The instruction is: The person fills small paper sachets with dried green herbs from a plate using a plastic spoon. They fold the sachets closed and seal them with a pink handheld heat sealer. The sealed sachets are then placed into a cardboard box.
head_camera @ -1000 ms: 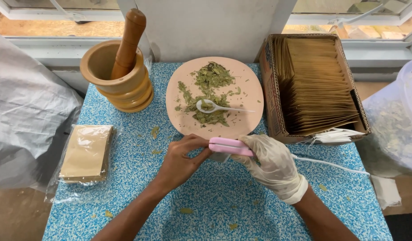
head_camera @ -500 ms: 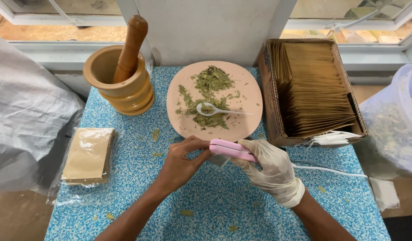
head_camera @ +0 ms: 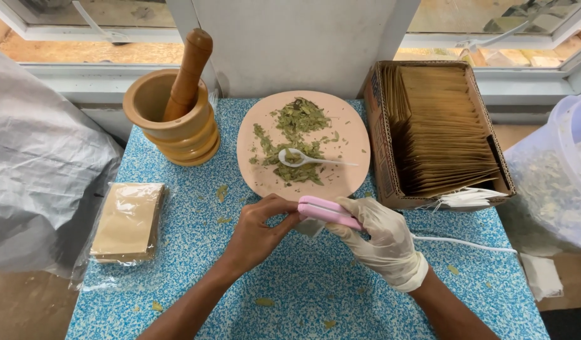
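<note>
My right hand (head_camera: 381, 242), in a white glove, grips a small pink clamp-like tool (head_camera: 328, 212) with a white cord (head_camera: 466, 243) trailing to the right. My bare left hand (head_camera: 259, 233) pinches a small clear packet (head_camera: 310, 226) at the tool's jaws, just below the plate. Right behind both hands lies a pink oval plate (head_camera: 340, 176) with crushed dried green leaves (head_camera: 296, 135) and a white plastic spoon (head_camera: 303, 158) on it.
A wooden mortar (head_camera: 174, 119) with a pestle (head_camera: 188, 72) stands at the back left. A cardboard box (head_camera: 381, 135) of brown sachets sits on the right, a bagged stack of sachets (head_camera: 127, 220) on the left. A plastic tub (head_camera: 573, 170) is at the right edge.
Both hands have stayed together at the pink tool with only slight shifts. The view has drifted a little.
</note>
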